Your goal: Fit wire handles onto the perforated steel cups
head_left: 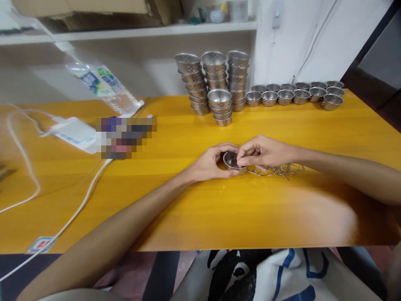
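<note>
A small perforated metal cup [231, 159] stands on the yellow table [200, 213] between my hands. Curved round its left side, my left hand [210, 164] grips the cup with thumb and fingers. My right hand [261, 151] is closed in a pinch at the cup's right rim, and whatever its fingertips hold is hidden. Under and beyond the right wrist lies a loose tangle of thin bent metal wires [282, 170], partly covered by that hand.
Tall stacks of metal cups [213, 69] stand at the back, with a shorter stack [219, 104] before them. Rows of single cups [285, 97] extend right. A plastic bottle [102, 83], a white box [75, 133] and a white cable [90, 190] are left.
</note>
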`<state>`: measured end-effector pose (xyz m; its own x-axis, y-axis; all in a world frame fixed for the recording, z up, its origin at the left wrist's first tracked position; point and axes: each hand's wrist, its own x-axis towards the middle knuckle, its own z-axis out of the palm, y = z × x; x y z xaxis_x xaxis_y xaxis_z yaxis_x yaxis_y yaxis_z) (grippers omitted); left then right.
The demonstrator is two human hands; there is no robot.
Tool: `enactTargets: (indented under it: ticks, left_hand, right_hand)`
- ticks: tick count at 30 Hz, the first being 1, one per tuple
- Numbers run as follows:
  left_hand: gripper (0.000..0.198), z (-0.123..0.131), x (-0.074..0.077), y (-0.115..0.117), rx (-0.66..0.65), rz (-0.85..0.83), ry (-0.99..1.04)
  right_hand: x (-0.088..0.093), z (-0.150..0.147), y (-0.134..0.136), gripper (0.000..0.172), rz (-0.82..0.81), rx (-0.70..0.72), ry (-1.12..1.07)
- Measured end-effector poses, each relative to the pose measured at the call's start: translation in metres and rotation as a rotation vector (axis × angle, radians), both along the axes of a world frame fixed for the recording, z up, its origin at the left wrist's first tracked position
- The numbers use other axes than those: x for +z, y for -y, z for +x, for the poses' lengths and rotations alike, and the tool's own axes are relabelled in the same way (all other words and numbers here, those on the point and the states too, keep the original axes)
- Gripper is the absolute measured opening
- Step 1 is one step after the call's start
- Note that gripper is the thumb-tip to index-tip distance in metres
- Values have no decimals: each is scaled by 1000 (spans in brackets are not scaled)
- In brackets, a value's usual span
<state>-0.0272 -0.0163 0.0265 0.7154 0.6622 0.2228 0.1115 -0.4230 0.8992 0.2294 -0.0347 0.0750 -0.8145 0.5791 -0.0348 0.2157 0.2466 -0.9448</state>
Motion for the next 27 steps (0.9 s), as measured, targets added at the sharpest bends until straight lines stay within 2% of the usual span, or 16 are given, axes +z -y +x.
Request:
enactTargets:
  ticks: [5,10,18,27]
  left_hand:
    - [48,1,0,-2,-23,-25,26]
    - [46,1,1,-2,-12,-6,10]
    - [45,1,2,-1,8,-17,-2]
    - [49,0,-1,-1,7,13,-7]
  right_hand:
    - [4,1,2,31,43,-15,41]
    - [3,-3,6,33,58,-100,25]
    - [-2,-13,14,32,229,-238,75]
    - [1,-12,12,25,204,-161,65]
